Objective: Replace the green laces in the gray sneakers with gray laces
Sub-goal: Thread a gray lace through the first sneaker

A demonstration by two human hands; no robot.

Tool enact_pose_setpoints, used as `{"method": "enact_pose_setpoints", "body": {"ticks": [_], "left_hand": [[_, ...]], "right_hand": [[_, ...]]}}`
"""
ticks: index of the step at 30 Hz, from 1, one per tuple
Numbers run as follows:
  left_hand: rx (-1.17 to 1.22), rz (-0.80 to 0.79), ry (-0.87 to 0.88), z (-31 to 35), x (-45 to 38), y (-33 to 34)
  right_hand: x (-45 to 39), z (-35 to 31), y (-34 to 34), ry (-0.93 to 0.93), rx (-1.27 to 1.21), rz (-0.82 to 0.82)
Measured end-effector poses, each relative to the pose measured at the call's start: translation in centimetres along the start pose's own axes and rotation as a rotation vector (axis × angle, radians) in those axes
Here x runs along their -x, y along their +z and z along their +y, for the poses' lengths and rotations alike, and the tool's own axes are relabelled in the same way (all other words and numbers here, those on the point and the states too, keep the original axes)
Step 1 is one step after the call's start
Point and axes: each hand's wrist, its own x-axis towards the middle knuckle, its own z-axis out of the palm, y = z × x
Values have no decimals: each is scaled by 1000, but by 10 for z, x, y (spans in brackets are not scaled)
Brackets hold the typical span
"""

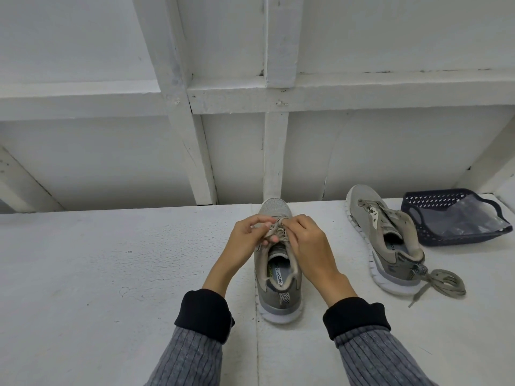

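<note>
I am looking down at a white painted table [111, 260], and everything here is placed from the gray mesh sneaker with the white sole [278, 263] standing at its middle, toe pointing away from me. To the right of that sneaker a second gray sneaker [387, 240] is lying, its eyelets apparently carrying no lace. Beyond it, farther right, a dark blue perforated plastic basket [434, 218] is tipped on its side with clear plastic inside. Just behind the second sneaker's heel a loose grayish lace [443, 282] is lying coiled; I cannot tell whether it is the removed one or the spare. My left hand [248, 238] and right hand [303, 240] are both working over the middle sneaker's throat, each grip pinching the pale lace [274, 232] bunched there. I judge I am working the lace at the upper eyelets; whether threading or tying is unclear. The next move is calling for even tension on both ends and keeping each pinch near the tips.
</note>
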Motion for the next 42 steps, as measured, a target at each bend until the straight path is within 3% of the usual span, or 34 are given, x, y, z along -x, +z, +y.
{"method": "enact_pose_setpoints", "body": {"ticks": [11,13,16,19,23,25,28,38,42], "left_hand": [[-83,40,29,3,1,7],[-148,55,47,2,3,7],[-231,151,84,-6,6,1],[-21,300,8,-18,13,-6],[459,325,-136,-27,21,-6],[674,331,-189,-25,22,-2],[792,377,-223,-21,20,-2],[678,381,-237,-33,22,-4],[502,406,-191,-31,30,-1]], "right_hand": [[-1,-2,1,-5,-54,79],[-1,-4,2,95,-196,93],[3,-6,-1,499,-583,147],[13,4,-3,909,-1045,261],[20,11,-7,1034,-1464,290],[19,8,-7,1063,-1555,312],[18,10,-10,1090,-1597,365],[25,15,-14,1115,-1547,385],[31,13,-22,1052,-1312,295]]}}
